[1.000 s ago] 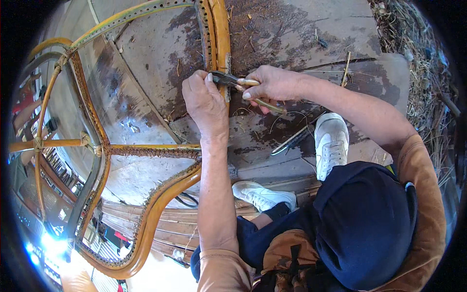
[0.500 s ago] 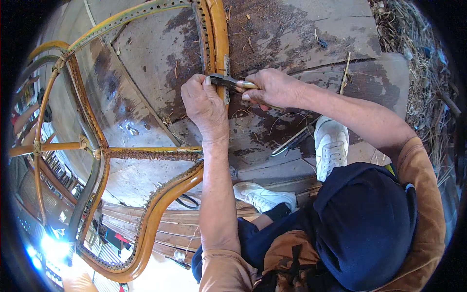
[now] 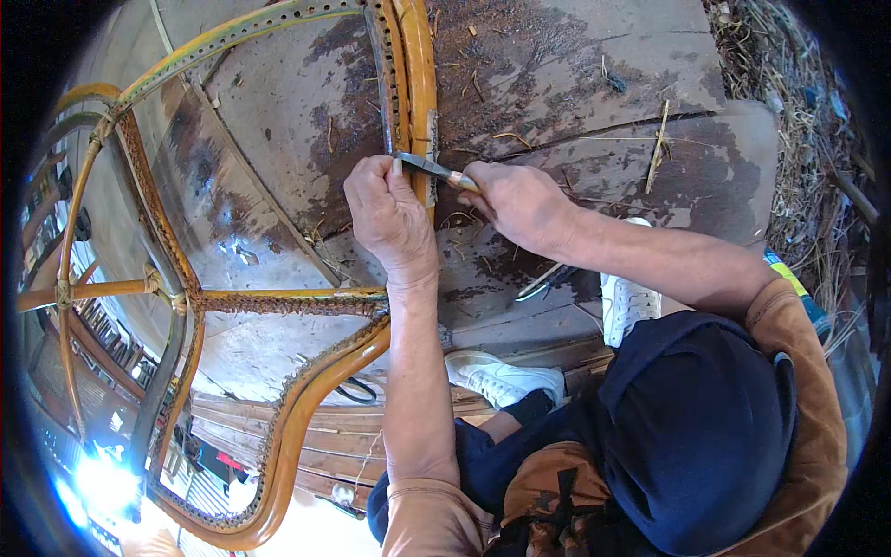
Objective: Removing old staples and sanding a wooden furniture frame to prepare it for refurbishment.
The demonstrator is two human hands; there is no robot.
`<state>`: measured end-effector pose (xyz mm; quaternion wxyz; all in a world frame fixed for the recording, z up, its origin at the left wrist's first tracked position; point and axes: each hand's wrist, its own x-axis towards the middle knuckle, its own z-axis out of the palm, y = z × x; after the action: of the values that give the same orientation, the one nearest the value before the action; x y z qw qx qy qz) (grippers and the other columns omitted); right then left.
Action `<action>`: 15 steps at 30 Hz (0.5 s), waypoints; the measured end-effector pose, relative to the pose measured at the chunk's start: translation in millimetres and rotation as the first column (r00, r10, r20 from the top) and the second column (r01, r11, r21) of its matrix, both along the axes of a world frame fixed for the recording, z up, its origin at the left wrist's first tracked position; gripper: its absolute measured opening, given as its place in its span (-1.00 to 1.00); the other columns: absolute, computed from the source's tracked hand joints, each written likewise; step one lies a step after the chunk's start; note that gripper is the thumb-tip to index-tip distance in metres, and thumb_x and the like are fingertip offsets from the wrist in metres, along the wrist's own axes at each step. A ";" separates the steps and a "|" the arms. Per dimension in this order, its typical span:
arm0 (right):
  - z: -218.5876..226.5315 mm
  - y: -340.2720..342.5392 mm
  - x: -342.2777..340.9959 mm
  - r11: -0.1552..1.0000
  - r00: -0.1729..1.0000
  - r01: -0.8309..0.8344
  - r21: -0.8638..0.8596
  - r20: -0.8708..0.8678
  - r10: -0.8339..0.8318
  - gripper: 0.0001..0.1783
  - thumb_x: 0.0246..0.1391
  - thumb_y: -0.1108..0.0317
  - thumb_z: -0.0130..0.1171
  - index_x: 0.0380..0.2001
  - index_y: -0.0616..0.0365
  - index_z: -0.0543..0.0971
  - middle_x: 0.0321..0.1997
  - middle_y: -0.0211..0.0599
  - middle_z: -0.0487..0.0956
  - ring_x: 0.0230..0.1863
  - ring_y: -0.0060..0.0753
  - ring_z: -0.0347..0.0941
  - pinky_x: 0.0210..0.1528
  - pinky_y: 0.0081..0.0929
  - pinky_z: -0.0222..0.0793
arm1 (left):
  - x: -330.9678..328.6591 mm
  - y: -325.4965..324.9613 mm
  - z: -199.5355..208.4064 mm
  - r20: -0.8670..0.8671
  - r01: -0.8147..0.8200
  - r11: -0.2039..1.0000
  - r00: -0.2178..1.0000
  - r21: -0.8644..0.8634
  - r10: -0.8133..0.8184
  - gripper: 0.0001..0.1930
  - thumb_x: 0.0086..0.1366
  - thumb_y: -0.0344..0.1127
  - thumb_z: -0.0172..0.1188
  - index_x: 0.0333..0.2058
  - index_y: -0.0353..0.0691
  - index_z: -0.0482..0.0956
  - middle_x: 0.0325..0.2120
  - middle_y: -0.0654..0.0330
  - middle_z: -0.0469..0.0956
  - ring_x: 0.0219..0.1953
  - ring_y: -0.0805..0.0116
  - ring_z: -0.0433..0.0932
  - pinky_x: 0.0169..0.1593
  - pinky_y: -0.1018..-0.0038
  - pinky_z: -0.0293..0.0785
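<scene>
Pliers in right hand, left hand gripping rattan rim.

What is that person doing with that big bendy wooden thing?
A person is working on a rattan chair frame lying over worn wooden boards. The left hand grips the frame's rail near its row of little holes. The right hand holds pliers with the tip pressed against that same rail. Bits of old cane lie scattered on the boards, and the person's white shoes rest below.

Glossy rattan frame, metal pliers
</scene>
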<state>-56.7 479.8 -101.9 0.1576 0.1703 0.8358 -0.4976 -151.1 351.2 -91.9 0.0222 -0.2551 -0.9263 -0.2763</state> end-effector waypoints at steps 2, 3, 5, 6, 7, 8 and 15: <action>1.9 4.3 -4.0 1.000 1.000 -0.008 0.002 -0.023 0.008 -0.72 0.18 0.20 0.14 -0.25 0.22 0.46 -0.37 0.11 0.55 -0.30 0.19 0.51 -0.32 -0.07 0.43 | 0.4 -1.2 -0.4 0.014 -0.014 0.998 1.000 0.062 0.013 -0.90 0.24 -0.49 0.18 -0.28 -0.24 0.46 -0.34 0.10 0.47 -0.27 0.11 0.49 -0.20 0.30 0.45; 1.3 10.7 -8.4 0.994 0.995 -0.079 -0.071 0.060 0.084 -0.71 0.17 0.21 0.15 -0.22 0.23 0.46 -0.37 0.05 0.58 -0.34 0.09 0.54 -0.36 -0.15 0.45 | 0.2 -2.0 -0.4 0.012 -0.016 0.998 1.000 0.063 0.015 -0.90 0.24 -0.49 0.18 -0.28 -0.24 0.46 -0.34 0.10 0.47 -0.27 0.11 0.49 -0.20 0.30 0.45; 1.4 25.0 -15.7 0.978 0.977 -0.144 -0.151 0.135 0.165 -0.70 0.17 0.22 0.16 -0.19 0.24 0.45 -0.36 -0.01 0.61 -0.38 -0.01 0.58 -0.41 -0.23 0.47 | -0.4 -3.4 0.2 0.075 -0.032 0.996 0.997 0.081 0.026 -0.94 0.30 -0.46 0.13 -0.28 -0.30 0.50 -0.37 0.12 0.46 -0.29 0.17 0.46 -0.16 0.35 0.42; 1.6 33.6 -18.4 0.888 0.942 -0.036 -0.458 0.283 0.183 -0.73 0.17 0.25 0.14 -0.21 0.24 0.47 -0.38 -0.11 0.62 -0.38 -0.16 0.61 -0.44 -0.29 0.50 | -1.5 -4.1 0.9 0.067 -0.037 0.996 0.997 0.083 0.032 -0.94 0.30 -0.46 0.13 -0.28 -0.30 0.50 -0.37 0.12 0.46 -0.29 0.17 0.46 -0.16 0.35 0.42; 2.2 39.7 -19.9 0.690 0.891 0.121 -0.714 0.384 0.241 -0.77 0.17 0.29 0.13 -0.22 0.24 0.48 -0.41 -0.20 0.63 -0.39 -0.31 0.64 -0.48 -0.35 0.53 | -2.3 -5.3 2.1 0.087 -0.023 0.998 0.996 0.060 0.017 -0.94 0.28 -0.47 0.14 -0.27 -0.27 0.48 -0.35 0.11 0.46 -0.28 0.14 0.48 -0.18 0.33 0.44; 2.8 43.7 -20.7 0.707 0.878 0.125 -0.696 0.409 0.248 -0.77 0.17 0.29 0.13 -0.22 0.24 0.48 -0.41 -0.20 0.63 -0.39 -0.31 0.64 -0.48 -0.35 0.53 | -2.7 -6.0 3.2 0.105 -0.013 0.999 0.994 0.039 0.009 -0.91 0.26 -0.49 0.16 -0.27 -0.24 0.46 -0.34 0.09 0.46 -0.28 0.10 0.49 -0.20 0.30 0.46; -4.2 47.3 -20.2 0.335 0.823 0.376 -0.864 0.478 0.308 -0.75 0.15 0.37 0.17 -0.14 0.24 0.49 -0.21 -0.18 0.64 -0.24 -0.37 0.64 -0.24 -0.48 0.60 | -5.2 -2.2 8.2 0.120 -0.017 1.000 0.993 0.011 0.015 -0.93 0.29 -0.47 0.14 -0.26 -0.25 0.46 -0.33 0.10 0.46 -0.28 0.12 0.49 -0.19 0.30 0.44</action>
<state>-76.9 527.1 -106.1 0.4548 0.2052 0.2989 -0.8135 -156.3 349.0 -83.7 -0.0296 -0.2306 -0.9262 -0.2967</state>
